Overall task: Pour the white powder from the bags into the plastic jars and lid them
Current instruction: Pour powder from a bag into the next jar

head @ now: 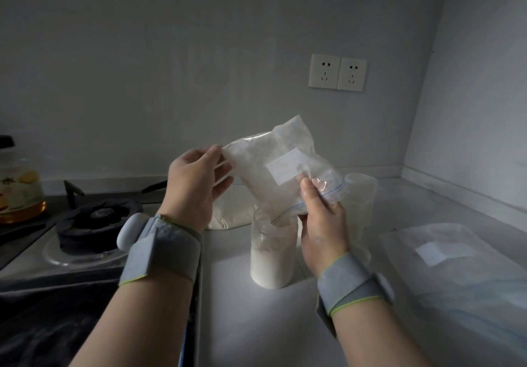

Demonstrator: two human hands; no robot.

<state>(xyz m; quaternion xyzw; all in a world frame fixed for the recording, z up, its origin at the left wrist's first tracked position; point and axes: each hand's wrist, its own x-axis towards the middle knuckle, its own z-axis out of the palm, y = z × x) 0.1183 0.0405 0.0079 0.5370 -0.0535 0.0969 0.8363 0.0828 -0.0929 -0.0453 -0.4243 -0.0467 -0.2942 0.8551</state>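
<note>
Plastic bag (273, 167) tilted, hands gripping: left (196, 184) bottom edge, right (323, 221) zip mouth over jar (272, 255).

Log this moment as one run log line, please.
step: pouring | left hand: holds bag bottom | right hand: holds zip end over jar | jar: partly filled, unlidded | second jar: behind

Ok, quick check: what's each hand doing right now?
Left hand: pinching the raised bottom corner of the powder bag.
Right hand: gripping the bag's zip end, tipped down over the jar.
</note>
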